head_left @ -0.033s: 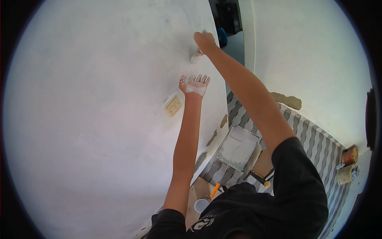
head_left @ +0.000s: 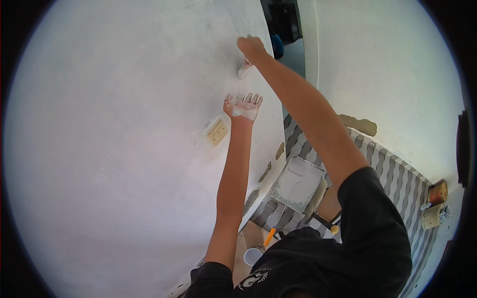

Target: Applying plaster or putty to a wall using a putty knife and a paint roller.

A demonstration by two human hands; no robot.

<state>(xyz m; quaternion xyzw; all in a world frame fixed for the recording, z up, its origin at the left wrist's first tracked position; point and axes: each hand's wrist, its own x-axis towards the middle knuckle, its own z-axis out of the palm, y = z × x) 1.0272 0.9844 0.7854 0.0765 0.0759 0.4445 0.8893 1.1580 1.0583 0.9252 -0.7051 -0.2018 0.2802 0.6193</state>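
Head view: the left hand (head_left: 243, 106) lies at twelve o'clock of centre in front of a broad white wall (head_left: 124, 124), palm toward the camera and smeared white, its fingers spread apart and pointing to twelve; whether it touches the wall, I cannot tell. Higher at twelve, the right hand (head_left: 251, 45) is curled at the wall, back toward the camera; whether its fingers are clamped on something, I cannot tell; a whitish shape (head_left: 243, 71) juts from it between six and seven o'clock, too unclear to name. Between seven and eight from the left palm sits a beige switch plate (head_left: 217, 133); at four o'clock a pale, white-smeared rectangular slab (head_left: 298, 184) lies on the striped floor (head_left: 392, 171); at six stands a white-lined container (head_left: 252, 256), an orange handle (head_left: 270, 237) beside it.
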